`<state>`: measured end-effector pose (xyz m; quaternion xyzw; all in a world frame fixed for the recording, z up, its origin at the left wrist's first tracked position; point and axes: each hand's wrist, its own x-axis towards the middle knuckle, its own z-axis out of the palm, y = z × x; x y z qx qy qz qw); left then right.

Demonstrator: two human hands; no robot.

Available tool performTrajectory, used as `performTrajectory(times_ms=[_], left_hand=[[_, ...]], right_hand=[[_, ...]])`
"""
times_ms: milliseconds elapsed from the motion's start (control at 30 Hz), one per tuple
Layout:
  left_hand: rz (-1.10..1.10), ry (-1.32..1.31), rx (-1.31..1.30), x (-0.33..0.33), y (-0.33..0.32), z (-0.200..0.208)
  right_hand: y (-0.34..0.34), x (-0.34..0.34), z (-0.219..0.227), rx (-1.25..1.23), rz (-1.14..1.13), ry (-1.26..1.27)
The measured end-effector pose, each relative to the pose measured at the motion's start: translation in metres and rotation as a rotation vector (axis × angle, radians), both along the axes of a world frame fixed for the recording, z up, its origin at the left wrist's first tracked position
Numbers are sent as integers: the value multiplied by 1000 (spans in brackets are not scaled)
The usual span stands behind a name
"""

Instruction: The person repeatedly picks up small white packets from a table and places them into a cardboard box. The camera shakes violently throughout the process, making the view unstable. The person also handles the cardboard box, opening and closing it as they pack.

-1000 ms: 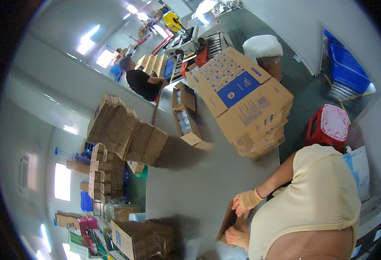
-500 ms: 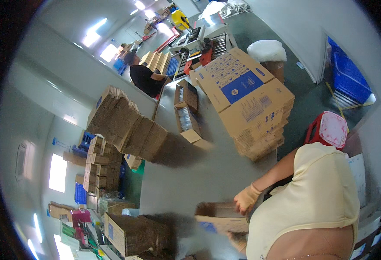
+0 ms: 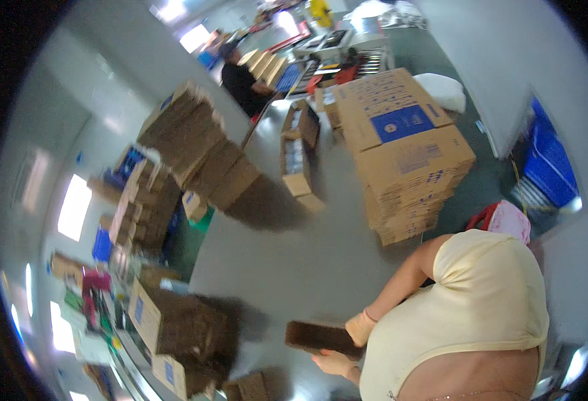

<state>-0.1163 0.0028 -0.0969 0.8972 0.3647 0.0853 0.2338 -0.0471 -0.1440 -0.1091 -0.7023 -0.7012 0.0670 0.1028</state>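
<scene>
A small brown cardboard box (image 3: 310, 335) lies on the grey table in front of me, its dark inside facing up. My right hand (image 3: 359, 327), with what looks like a pale glove cuff at the wrist, is closed over the box's right end. Along the near side my left hand (image 3: 334, 363) grips the wall, its fingers partly blurred. What sits at the bottom of the box is too dark to make out.
A tall stack of flattened cartons (image 3: 407, 154) rises at the table's far right. Folded cartons (image 3: 193, 147) stand at the left, more (image 3: 180, 321) at lower left. Two open boxes of packed items (image 3: 295, 157) sit further back. A co-worker in black (image 3: 240, 83) is beyond.
The view has shifted. The box has tilted so its blue-marked side is out of sight. My left hand has come forward along its near side; my right hand stays at the right end.
</scene>
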Motion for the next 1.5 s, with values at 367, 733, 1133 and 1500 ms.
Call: performTrajectory(times_ms=[367,733,1133,1500], left_hand=[[171,111,105,-6,-27,-15],[-36,-383,-749,10,21,-65],[88,-61,112,-204,-35,-71],[-88,139,304,-245,-47,-64]], right_hand=[[-8,20,38,-193,255,-69],[9,17,48,-426,104,-74],[14,3,55,-562,-46,-60],[8,-2,57,-576,-9,-63]])
